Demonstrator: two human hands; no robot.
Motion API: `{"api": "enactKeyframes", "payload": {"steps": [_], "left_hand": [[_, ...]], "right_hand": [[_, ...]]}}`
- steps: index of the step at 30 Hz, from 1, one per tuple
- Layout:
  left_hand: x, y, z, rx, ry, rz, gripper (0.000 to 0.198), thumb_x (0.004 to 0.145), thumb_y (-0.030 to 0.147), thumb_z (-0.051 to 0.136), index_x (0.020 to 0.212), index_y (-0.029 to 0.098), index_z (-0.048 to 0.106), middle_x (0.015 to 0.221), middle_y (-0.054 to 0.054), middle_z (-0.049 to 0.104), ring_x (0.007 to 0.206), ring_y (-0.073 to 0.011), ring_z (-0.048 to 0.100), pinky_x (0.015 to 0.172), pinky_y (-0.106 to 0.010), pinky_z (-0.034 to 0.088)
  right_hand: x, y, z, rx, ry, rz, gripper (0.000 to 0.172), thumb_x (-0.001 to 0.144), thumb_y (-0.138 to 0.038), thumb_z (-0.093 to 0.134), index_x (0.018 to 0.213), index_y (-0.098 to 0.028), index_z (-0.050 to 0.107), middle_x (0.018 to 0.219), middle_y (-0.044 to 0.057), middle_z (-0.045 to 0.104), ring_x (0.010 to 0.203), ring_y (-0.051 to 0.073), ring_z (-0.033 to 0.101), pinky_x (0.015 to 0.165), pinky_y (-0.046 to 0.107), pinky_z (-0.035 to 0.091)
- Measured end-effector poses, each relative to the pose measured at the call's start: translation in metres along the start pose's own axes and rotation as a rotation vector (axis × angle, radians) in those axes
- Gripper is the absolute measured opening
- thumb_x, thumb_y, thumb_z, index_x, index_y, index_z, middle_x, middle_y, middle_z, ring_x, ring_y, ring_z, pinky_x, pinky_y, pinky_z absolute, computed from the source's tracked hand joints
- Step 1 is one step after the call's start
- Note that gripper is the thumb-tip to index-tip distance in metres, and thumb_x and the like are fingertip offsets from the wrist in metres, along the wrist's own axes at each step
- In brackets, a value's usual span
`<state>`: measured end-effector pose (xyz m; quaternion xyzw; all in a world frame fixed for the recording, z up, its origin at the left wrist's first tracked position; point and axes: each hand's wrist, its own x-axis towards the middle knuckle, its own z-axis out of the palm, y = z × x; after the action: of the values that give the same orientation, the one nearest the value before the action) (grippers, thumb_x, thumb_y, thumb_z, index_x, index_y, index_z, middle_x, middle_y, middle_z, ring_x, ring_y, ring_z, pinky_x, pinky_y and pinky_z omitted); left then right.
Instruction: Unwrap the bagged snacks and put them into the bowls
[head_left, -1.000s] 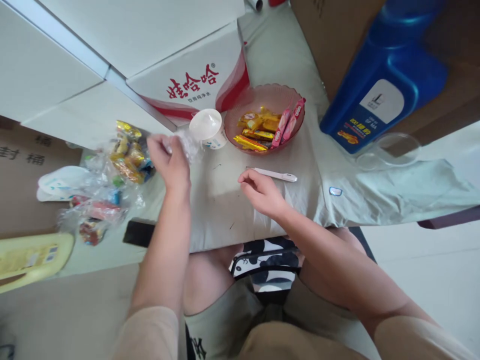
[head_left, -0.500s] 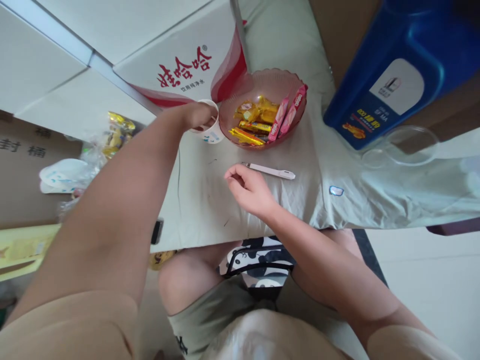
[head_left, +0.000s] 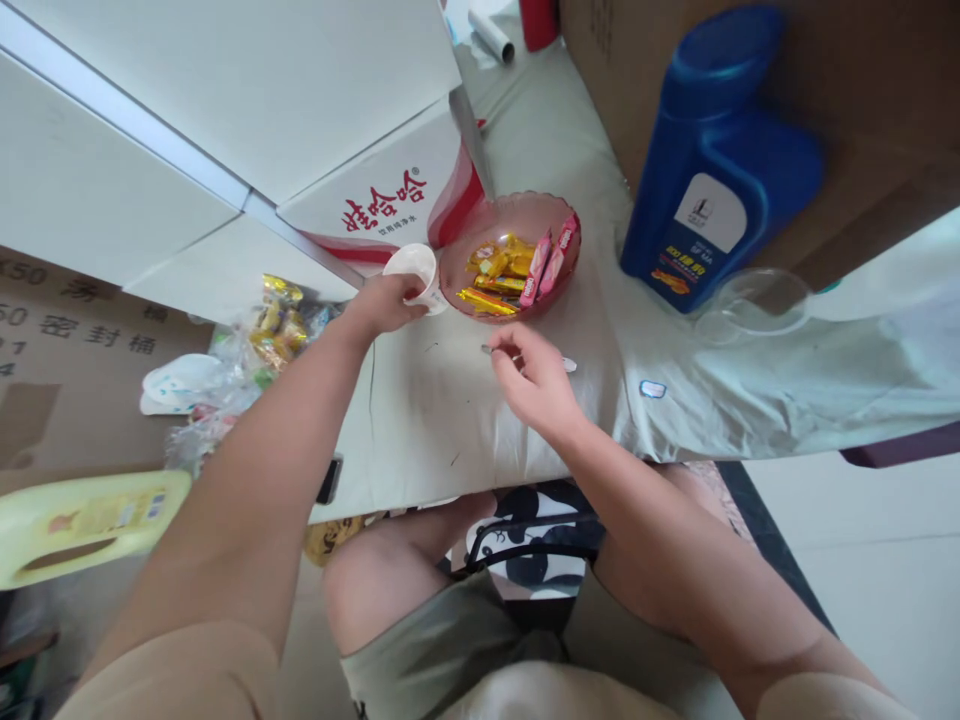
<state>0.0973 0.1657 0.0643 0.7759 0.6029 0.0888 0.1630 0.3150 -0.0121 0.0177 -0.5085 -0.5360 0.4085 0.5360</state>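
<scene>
left hand (head_left: 379, 305) with fingers clamped round a paper cup (head_left: 415, 270) near the table's (head_left: 420, 410) far edge, just beside a sweets bowl (head_left: 466, 245), right hand (head_left: 536, 378) with fingers curled over a pen (head_left: 568, 364) mid-table, grip unclear, and a squeezed cup could buckle or tip against the bowl.

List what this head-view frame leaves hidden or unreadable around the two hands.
All in the head view:
The pen: only its ends show; the right hand covers the rest, so a grip cannot be confirmed.
The paper cup: its near wall is hidden by the left hand wrapped round it.
The blue jug: label print too small to read.
The dark object at the table edge: mostly behind the left forearm.
</scene>
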Motion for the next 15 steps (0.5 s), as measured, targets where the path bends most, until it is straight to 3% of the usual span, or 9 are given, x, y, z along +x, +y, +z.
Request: {"api": "enactKeyframes", "payload": {"steps": [3, 5, 10, 15], "left_hand": [[-0.009, 0.004, 0.003, 0.227, -0.006, 0.015, 0.018, 0.073, 0.021, 0.067, 0.067, 0.024, 0.051, 0.072, -0.006, 0.06, 0.089, -0.0305, 0.062, 0.089, -0.041, 0.043], [-0.015, 0.006, 0.0, 0.243, 0.047, -0.004, 0.018, 0.076, 0.021, 0.064, 0.068, 0.024, 0.048, 0.078, -0.009, 0.062, 0.096, -0.0336, 0.062, 0.091, -0.043, 0.041], [-0.029, 0.007, -0.016, 0.197, 0.193, -0.037, 0.022, 0.079, 0.021, 0.065, 0.071, 0.025, 0.045, 0.079, -0.008, 0.059, 0.101, -0.0344, 0.061, 0.092, -0.042, 0.04], [-0.041, 0.026, -0.036, 0.166, 0.31, 0.073, 0.019, 0.086, 0.028, 0.065, 0.077, 0.024, 0.049, 0.084, -0.006, 0.059, 0.096, -0.0274, 0.057, 0.092, -0.04, 0.04]], "right_hand": [[0.013, 0.008, -0.017, -0.347, 0.171, -0.157, 0.028, 0.086, -0.017, 0.051, 0.108, -0.021, 0.068, 0.116, 0.014, 0.067, 0.114, 0.031, 0.055, 0.099, 0.046, 0.042], [0.021, 0.015, -0.021, -0.522, 0.157, -0.178, 0.031, 0.087, -0.015, 0.053, 0.113, -0.022, 0.07, 0.122, 0.015, 0.068, 0.125, 0.034, 0.049, 0.103, 0.05, 0.038], [0.033, 0.026, -0.012, -0.689, 0.07, -0.165, 0.023, 0.094, -0.016, 0.055, 0.105, -0.023, 0.074, 0.124, 0.015, 0.065, 0.128, 0.034, 0.045, 0.103, 0.051, 0.035], [0.038, 0.034, 0.003, -0.627, 0.002, -0.194, 0.013, 0.095, -0.023, 0.061, 0.093, -0.021, 0.074, 0.114, 0.014, 0.066, 0.125, 0.034, 0.046, 0.103, 0.052, 0.036]]}}
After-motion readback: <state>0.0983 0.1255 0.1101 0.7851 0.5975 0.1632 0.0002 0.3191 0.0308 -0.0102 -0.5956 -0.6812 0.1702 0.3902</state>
